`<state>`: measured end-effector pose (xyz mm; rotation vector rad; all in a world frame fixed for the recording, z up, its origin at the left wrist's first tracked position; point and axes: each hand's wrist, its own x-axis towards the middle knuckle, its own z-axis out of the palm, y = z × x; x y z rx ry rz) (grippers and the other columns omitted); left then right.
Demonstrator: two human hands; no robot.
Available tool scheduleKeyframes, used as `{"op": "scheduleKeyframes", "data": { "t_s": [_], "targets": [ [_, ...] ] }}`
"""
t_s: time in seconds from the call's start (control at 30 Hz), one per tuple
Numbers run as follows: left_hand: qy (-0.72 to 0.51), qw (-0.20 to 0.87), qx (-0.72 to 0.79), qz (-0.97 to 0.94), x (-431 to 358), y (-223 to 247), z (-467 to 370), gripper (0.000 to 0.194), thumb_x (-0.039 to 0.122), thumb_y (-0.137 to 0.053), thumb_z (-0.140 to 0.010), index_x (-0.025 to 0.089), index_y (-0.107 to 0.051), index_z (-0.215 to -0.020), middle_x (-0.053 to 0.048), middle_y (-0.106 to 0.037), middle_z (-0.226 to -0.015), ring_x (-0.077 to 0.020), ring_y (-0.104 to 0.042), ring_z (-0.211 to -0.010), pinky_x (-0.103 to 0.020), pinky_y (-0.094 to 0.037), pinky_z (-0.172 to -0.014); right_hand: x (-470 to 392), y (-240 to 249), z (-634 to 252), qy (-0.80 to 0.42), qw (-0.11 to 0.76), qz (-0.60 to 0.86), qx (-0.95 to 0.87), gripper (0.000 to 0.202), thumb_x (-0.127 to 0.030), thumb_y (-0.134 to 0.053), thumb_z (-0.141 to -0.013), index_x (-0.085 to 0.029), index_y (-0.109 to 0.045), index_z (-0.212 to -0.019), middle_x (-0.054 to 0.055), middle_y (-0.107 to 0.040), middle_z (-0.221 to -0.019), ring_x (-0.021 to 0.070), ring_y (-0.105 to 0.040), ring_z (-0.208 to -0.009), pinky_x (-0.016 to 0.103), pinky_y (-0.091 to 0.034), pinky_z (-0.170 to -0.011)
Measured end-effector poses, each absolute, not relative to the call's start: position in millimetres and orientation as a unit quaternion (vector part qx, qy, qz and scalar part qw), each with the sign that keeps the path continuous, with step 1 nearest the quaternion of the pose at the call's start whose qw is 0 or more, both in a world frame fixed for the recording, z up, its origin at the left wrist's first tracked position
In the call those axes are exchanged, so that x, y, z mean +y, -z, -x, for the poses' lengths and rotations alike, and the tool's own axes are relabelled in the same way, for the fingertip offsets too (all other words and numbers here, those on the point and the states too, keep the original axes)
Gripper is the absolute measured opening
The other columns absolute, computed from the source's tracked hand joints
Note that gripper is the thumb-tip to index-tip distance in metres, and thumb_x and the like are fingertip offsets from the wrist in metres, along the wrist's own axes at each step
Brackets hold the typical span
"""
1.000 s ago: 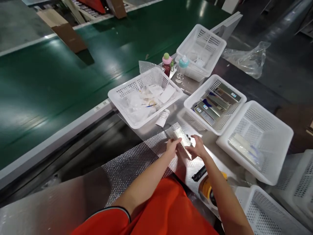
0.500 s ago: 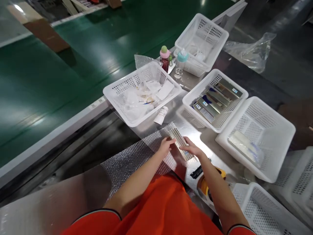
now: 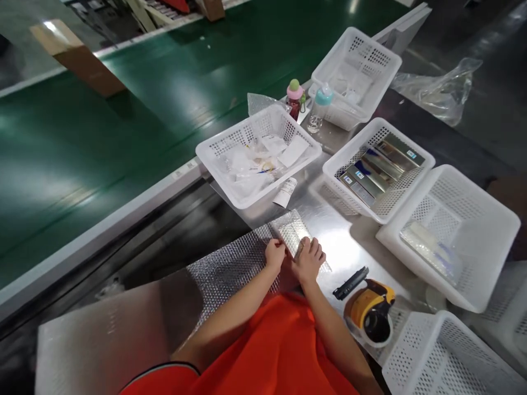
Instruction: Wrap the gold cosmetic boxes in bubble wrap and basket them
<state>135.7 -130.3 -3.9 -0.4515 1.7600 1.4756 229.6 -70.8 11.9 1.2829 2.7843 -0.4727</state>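
A flat item wrapped in bubble wrap [image 3: 293,227] lies on the metal table in front of me. A long strip of bubble wrap [image 3: 230,266] runs from it to the lower left. My left hand [image 3: 275,254] is closed in a pinch on the edge of the bubble wrap, beside the wrapped item. My right hand [image 3: 308,259] has its fingers curled over the near right part of the wrapped item and grips it.
Right of my hands are a black tool [image 3: 351,283] and a yellow tape dispenser [image 3: 373,307]. Baskets stand around: one with plastic bags [image 3: 216,170], one with shiny boxes [image 3: 329,173], one with a wrapped pack [image 3: 489,274]. Two bottles are behind; a green conveyor [image 3: 156,126] runs left.
The item is now covered by bubble wrap. My right hand has turned and closed over it, and my left hand has closed at the wrap's edge. The view has shifted slightly.
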Motion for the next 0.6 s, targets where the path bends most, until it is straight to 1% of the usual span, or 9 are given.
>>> {"op": "scheduleKeyframes", "data": {
  "t_s": [0.13,0.23,0.33,0.4,0.5,0.6],
  "targets": [
    [-0.603,0.436,0.654,0.139,-105.0,-2.6,-151.6,0.025,0.022,-0.075,-0.073,0.018,-0.064,-0.094,-0.005,-0.069,-0.089,-0.0160,-0.067,-0.083,-0.032,-0.055,-0.082,-24.8,-6.1,-240.7,0.132,0.023,-0.425,0.895,0.071,-0.047,-0.059,-0.082,-0.013,-0.041,-0.141,0.023,-0.041,-0.148,0.0365,-0.038,-0.130,0.050,-0.028,-0.104],
    [-0.604,0.479,0.629,0.096,-84.8,-8.2,-163.1,0.031,0.020,-0.076,-0.072,0.017,-0.068,-0.102,-0.010,-0.071,-0.104,-0.0205,-0.068,-0.093,-0.038,-0.054,-0.088,22.2,-0.4,-251.9,0.103,0.021,-0.445,0.889,0.070,-0.050,-0.056,-0.082,-0.013,-0.043,-0.140,0.022,-0.042,-0.147,0.0363,-0.038,-0.129,0.050,-0.028,-0.104],
    [-0.592,0.497,0.631,0.064,-80.1,-7.8,-169.6,0.036,0.018,-0.079,-0.068,0.018,-0.071,-0.103,-0.013,-0.068,-0.123,-0.0261,-0.064,-0.110,-0.040,-0.049,-0.098,46.7,5.0,-258.8,0.078,0.012,-0.447,0.891,0.072,-0.048,-0.059,-0.078,-0.014,-0.044,-0.139,0.022,-0.043,-0.146,0.0368,-0.039,-0.128,0.051,-0.029,-0.103],
    [-0.579,0.505,0.637,0.060,-87.0,-4.4,-170.2,0.037,0.019,-0.079,-0.068,0.019,-0.072,-0.105,-0.012,-0.065,-0.131,-0.0277,-0.059,-0.120,-0.040,-0.044,-0.103,44.6,8.1,-259.6,0.055,-0.009,-0.444,0.894,0.074,-0.045,-0.062,-0.076,-0.012,-0.042,-0.140,0.024,-0.040,-0.147,0.0380,-0.037,-0.128,0.054,-0.028,-0.104],
    [-0.562,0.515,0.643,0.067,-99.9,-0.6,-168.3,0.038,0.027,-0.078,-0.071,0.020,-0.072,-0.107,-0.012,-0.065,-0.133,-0.0287,-0.058,-0.123,-0.041,-0.045,-0.101,25.7,12.0,-257.1,0.018,-0.047,-0.440,0.896,0.073,-0.037,-0.062,-0.077,-0.009,-0.042,-0.141,0.028,-0.036,-0.148,0.0400,-0.033,-0.131,0.058,-0.025,-0.104],
    [-0.571,0.512,0.639,0.063,-99.0,-3.3,-167.5,0.039,0.032,-0.077,-0.073,0.020,-0.071,-0.110,-0.012,-0.066,-0.130,-0.0271,-0.060,-0.117,-0.038,-0.047,-0.096,6.8,16.3,-254.3,-0.002,-0.075,-0.438,0.896,0.068,-0.033,-0.060,-0.080,-0.008,-0.043,-0.142,0.029,-0.034,-0.150,0.0417,-0.029,-0.135,0.061,-0.024,-0.104]
  ]
}}
